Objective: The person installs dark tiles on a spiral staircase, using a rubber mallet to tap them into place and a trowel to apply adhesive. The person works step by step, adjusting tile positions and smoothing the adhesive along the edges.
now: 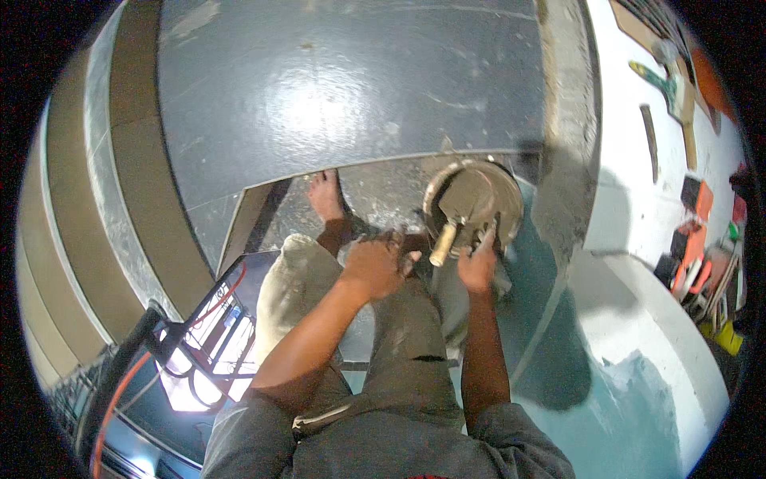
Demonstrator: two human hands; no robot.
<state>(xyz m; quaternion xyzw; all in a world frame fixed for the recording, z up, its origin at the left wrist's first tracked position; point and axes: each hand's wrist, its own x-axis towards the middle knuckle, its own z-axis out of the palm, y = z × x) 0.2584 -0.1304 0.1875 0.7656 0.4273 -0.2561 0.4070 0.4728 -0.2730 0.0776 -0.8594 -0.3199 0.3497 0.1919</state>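
Note:
A round bucket (517,196) with grey-brown wet mortar (476,191) in it stands ahead of my right knee. A trowel's pale wooden handle (444,244) leans over its near rim; its blade is hard to make out against the mortar. My right hand (479,261) is at the near right rim, just right of the handle and apart from it, fingers loosely spread and one stretched toward the mortar. My left hand (380,263) hovers by my right knee, left of the handle, thumb away from the partly bent fingers, with nothing seen in it. Grey smears mark both hands.
A dark glossy raised slab (351,88) spans the far side, with steps (132,160) at left. My bare foot (325,195) rests on the rough floor. At right, a white surface (618,215) bears a brush (653,76) and several tools. A black metal frame (152,327) stands lower left.

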